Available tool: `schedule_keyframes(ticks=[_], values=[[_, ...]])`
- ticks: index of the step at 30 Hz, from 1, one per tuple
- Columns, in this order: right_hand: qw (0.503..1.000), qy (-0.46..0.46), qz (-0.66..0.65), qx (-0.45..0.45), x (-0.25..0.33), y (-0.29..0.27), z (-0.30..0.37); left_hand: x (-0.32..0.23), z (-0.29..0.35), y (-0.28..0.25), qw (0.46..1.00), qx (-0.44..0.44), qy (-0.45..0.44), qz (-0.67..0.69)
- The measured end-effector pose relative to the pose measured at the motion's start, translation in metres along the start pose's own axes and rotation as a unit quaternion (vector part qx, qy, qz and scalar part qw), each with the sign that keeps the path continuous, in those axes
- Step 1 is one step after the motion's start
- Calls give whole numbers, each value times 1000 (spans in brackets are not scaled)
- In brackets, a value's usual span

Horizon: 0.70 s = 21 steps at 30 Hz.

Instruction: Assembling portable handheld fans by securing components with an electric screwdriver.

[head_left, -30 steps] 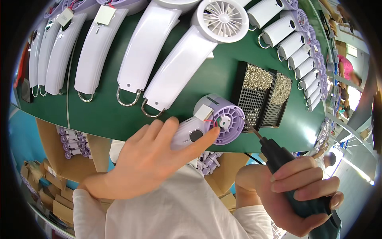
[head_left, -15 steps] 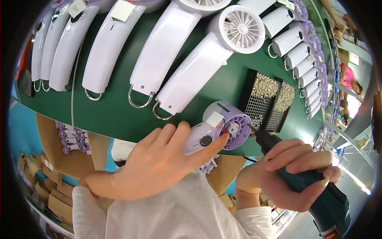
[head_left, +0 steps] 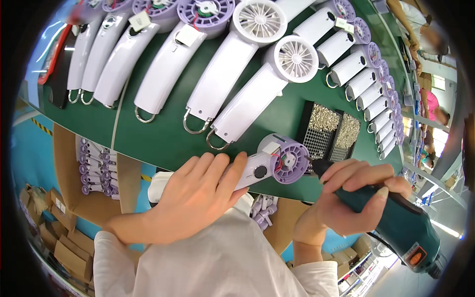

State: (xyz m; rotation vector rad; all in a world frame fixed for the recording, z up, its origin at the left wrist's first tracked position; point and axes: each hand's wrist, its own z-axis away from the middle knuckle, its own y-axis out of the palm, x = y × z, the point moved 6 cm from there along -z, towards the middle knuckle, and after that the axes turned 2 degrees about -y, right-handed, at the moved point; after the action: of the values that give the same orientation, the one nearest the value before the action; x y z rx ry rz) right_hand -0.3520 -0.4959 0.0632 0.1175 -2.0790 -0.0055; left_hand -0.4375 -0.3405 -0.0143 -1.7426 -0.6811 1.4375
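My left hand [head_left: 200, 195] is wrapped around the handle of a white and purple handheld fan [head_left: 257, 171] at the table's near edge. The fan's round purple head faces up with its vanes, motor and red wires bare, and a small white block sits at its neck. In my right hand [head_left: 356, 190] is a teal electric screwdriver [head_left: 403, 225], fingers closed around its body. Its thin dark bit points left, close to the right rim of the fan head; whether they touch I cannot tell.
Behind the fan, a black two-part screw tray [head_left: 316, 137] holds heaps of small screws. Several white fans [head_left: 247, 106] with metal loops lie across the green table [head_left: 163, 141]. A cardboard box [head_left: 74, 193] of purple-white parts stands below on the left. Other people are at the far right.
My left index finger has drawn back from the motor in the fan head to the handle. The screwdriver is still beside the fan head. The whole view has shifted slightly.
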Motion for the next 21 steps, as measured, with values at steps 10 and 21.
schedule_keyframes(ticks=[10, 21], values=[[961, -253, -112, -30, 71, -58, 13, -8, -6, -1, 998, -28, 22, -42], [804, -335, 107, -479, 101, -193, 89, -166, -112, 84, 974, -18, 196, 113]])
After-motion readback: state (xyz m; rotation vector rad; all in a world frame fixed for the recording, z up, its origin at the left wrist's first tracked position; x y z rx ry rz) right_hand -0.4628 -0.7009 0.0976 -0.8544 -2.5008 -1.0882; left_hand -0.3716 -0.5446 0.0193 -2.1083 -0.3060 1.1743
